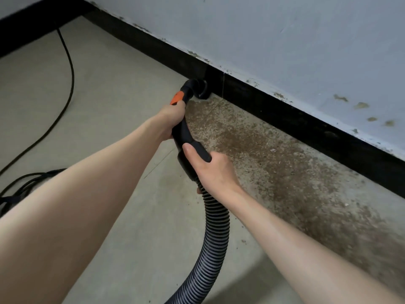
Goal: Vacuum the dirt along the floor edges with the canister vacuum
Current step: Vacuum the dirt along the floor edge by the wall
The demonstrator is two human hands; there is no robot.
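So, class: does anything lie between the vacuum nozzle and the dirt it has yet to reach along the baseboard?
Nothing visible does. The nozzle sits at the baseboard, right at the near end of the dirt. The cable lies off to the other side.

The floor [114, 110] is showing as a pale grey-beige surface, running up to a black baseboard [285, 110] along the right and far sides. A broad band of brown dirt [285, 172] is lying on the floor just beside the baseboard, extending from mid-frame toward the lower right and thinning at its edges. A black power cord [69, 69] is lying across the floor at the left, curving from the far baseboard toward the left edge. Further black cord loops [24, 183] are lying bunched at the lower left. The vacuum nozzle [202, 91] is resting where the floor is meeting the baseboard, at the dirt band's far end.
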